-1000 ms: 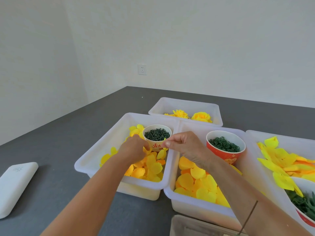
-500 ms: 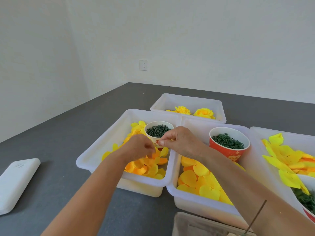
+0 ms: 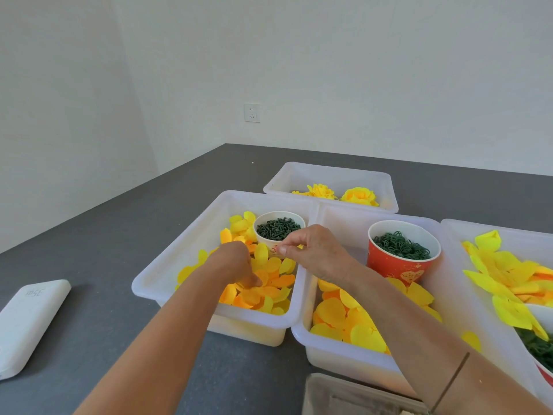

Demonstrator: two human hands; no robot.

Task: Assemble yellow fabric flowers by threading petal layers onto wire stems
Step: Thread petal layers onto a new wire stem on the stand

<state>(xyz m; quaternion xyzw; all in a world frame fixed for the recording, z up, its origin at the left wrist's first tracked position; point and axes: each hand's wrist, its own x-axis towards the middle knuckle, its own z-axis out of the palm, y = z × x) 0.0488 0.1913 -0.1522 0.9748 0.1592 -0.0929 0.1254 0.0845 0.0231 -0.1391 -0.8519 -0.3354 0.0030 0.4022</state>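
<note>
Yellow petals (image 3: 270, 290) in white bin (image 3: 167, 274): left hand (image 3: 236, 266) pinching one; right hand (image 3: 314, 254) fingertips pinched, contents indiscernible.

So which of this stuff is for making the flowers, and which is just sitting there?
For the flowers:
- loose yellow petals
- white cup of green stems
- red cup of green rings
- finished flowers

Just sitting there:
- white flat case
- wall socket

Bins (image 3: 155, 283) are white, smooth, semi-gloss plastic. Petals (image 3: 332, 313) look like matt yellow cloth. Tabletop (image 3: 89, 241) is matt dark grey; the red cup (image 3: 401, 269) looks like glossy paper.
</note>
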